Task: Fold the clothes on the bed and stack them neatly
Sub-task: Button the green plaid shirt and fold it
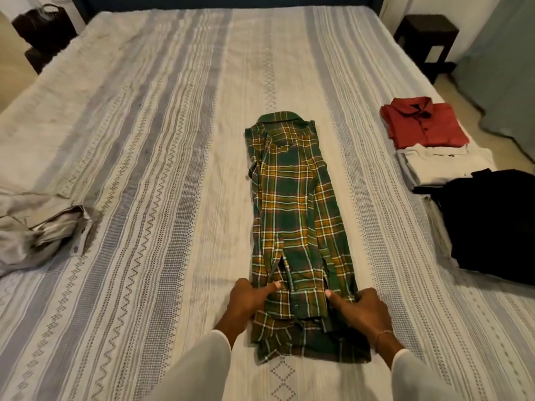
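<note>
Single view, head-worn, wide-angle. Camera sits above the near edge of the bed [173, 140], facing forward and steeply down along its length toward the far headboard [225, 1]. Straight lines bow at the frame edges. Nearest content: both forearms entering from the bottom edge, left hand [246, 302] and right hand [362, 311] close below the lens. The plaid shirt [298, 204] runs down the centre line. Bed fills most of the frame; floor and a dark side table [428, 33] show far right.
</note>
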